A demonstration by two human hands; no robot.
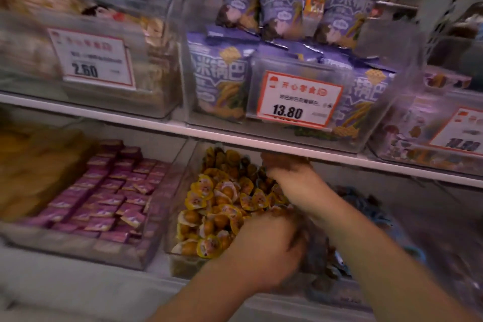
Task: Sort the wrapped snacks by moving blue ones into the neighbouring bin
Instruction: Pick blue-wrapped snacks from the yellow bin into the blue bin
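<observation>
A clear bin (180, 266) on the lower shelf holds many yellow wrapped snacks (219, 206). To its right a neighbouring bin holds blue wrapped snacks (371, 206), blurred. My left hand (269, 248) is curled over the right edge of the yellow pile; motion blur hides what its fingers hold. My right hand (290, 172) reaches deep into the back of the yellow bin under the upper shelf, fingers curled down into the snacks; whether it holds one is not visible.
The white upper shelf edge (235, 138) hangs just above my right hand. It carries a bin of purple snack bags (222, 78) with a 13.80 price tag (298, 99). Left of the yellow bin sits a bin of purple wrapped squares (109, 191).
</observation>
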